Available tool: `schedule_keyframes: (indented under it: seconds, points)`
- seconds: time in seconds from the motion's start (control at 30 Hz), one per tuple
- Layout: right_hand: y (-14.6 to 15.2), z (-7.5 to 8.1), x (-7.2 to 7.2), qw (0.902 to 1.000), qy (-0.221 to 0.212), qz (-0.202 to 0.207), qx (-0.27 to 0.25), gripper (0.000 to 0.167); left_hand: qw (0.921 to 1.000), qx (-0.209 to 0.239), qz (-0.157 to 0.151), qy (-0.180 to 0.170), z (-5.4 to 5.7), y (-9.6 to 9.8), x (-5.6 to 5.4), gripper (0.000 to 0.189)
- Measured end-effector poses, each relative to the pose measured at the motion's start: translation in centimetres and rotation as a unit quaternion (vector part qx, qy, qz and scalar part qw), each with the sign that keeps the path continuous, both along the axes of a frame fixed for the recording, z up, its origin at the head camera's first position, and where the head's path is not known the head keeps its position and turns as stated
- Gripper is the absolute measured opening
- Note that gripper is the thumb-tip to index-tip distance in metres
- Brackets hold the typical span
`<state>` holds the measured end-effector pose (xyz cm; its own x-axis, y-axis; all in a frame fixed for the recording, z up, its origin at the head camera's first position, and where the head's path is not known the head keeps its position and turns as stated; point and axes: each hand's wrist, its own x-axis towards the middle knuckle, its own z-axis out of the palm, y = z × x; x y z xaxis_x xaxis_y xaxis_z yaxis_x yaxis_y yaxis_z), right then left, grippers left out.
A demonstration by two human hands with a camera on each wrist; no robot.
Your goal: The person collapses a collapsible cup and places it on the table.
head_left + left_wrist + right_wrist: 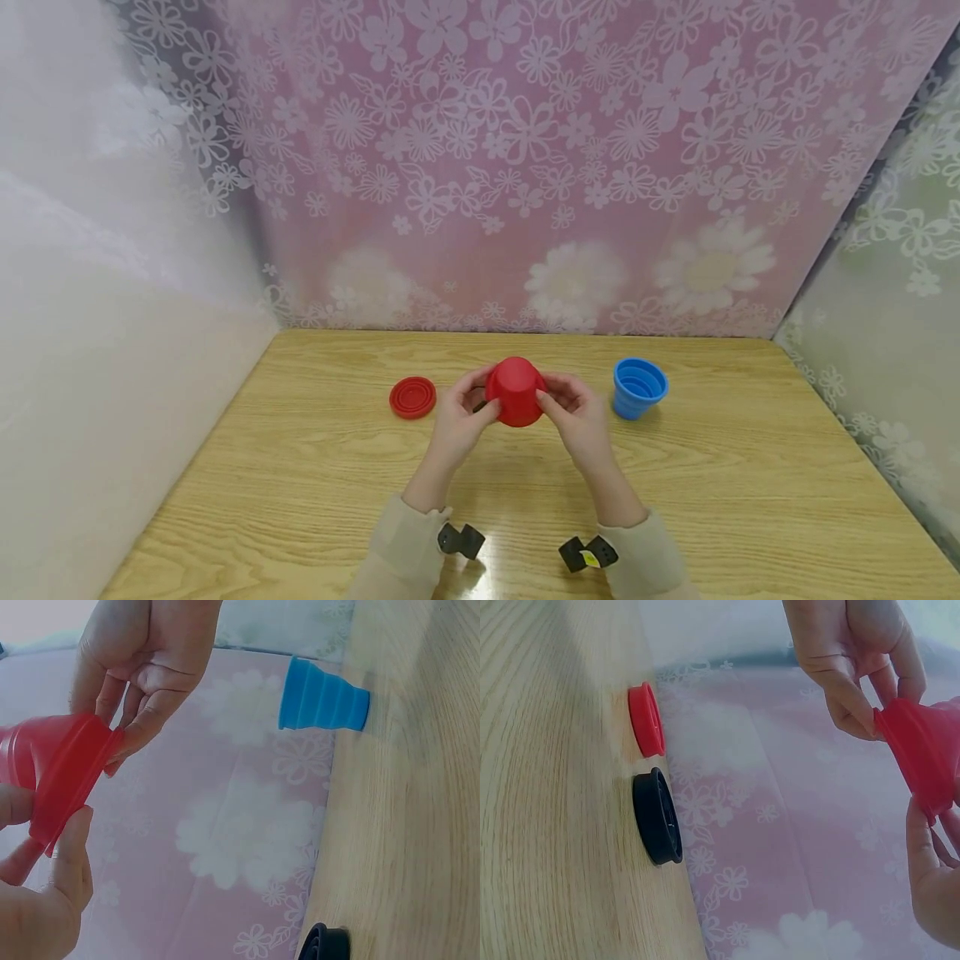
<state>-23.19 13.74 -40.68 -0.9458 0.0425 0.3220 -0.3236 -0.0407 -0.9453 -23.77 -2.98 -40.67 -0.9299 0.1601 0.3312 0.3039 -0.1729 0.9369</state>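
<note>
A red collapsible cup [517, 387] is held up over the table between both hands, its narrow base turned up and its wide rim turned down and away. The left hand [459, 417] pinches the rim on one side, thumb on the outer wall. On the opposite side the right hand [583, 417] pinches the rim the same way. In the left wrist view the cup's wall [64, 765] looks partly folded near the rim. Below the hands, a black flattened cup [656, 817] rests on the table, mostly hidden by the left hand in the head view.
A red flattened cup [412, 397] lies left of the hands. To their right stands a blue collapsible cup [637, 390], expanded and upright with its mouth up. Flower-patterned curtains [517, 167] border the wooden table [300, 500] at the back and sides.
</note>
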Motion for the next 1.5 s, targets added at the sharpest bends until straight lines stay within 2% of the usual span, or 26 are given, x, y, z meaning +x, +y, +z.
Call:
schedule_keyframes:
  seconds: [0.1, 0.27, 0.47, 0.67, 0.87, 0.97, 1.13, 1.3, 1.5]
  points:
    - [-0.03, -0.01, 0.06, 0.9999, 0.003, 0.014, -0.007, 0.028, 0.9995, 0.026, -0.009, -0.015, -0.05, 0.02, -0.05, 0.045]
    - [0.09, -0.10, 0.11, 0.9968, 0.025, 0.076, -0.005, 0.034, 0.9967, 0.069, -0.005, -0.043, -0.21, -0.02, -0.20, 0.050]
    - [0.26, -0.11, 0.17, 0.9897, 0.020, 0.139, 0.026, 0.049, 0.9944, 0.098, 0.005, -0.038, -0.12, -0.09, -0.20, 0.051]
    - [0.33, -0.02, 0.18, 0.9886, 0.001, 0.149, 0.025, 0.052, 0.9934, 0.101, 0.001, -0.054, 0.08, -0.19, -0.17, 0.047]
    - [0.64, 0.12, 0.20, 0.9922, -0.008, 0.124, -0.005, 0.045, 0.9868, 0.135, 0.009, -0.089, 0.49, -0.24, -0.12, 0.031]
    - [0.80, 0.13, 0.13, 0.9946, -0.005, 0.102, -0.017, 0.041, 0.9865, 0.137, 0.014, -0.089, 0.49, -0.24, -0.09, 0.025]
    - [0.86, 0.09, 0.00, 0.9947, 0.005, 0.092, -0.045, 0.038, 0.9865, 0.140, 0.016, -0.084, 0.27, -0.28, -0.17, 0.017]
    - [0.75, -0.02, -0.12, 0.9954, -0.010, 0.061, -0.074, 0.034, 0.9850, 0.150, 0.005, -0.086, 0.16, -0.23, -0.21, 0.009]
    - [0.54, -0.07, -0.24, 0.9948, -0.023, 0.024, -0.096, 0.029, 0.9859, 0.137, -0.008, -0.096, 0.13, -0.21, -0.16, 0.011]
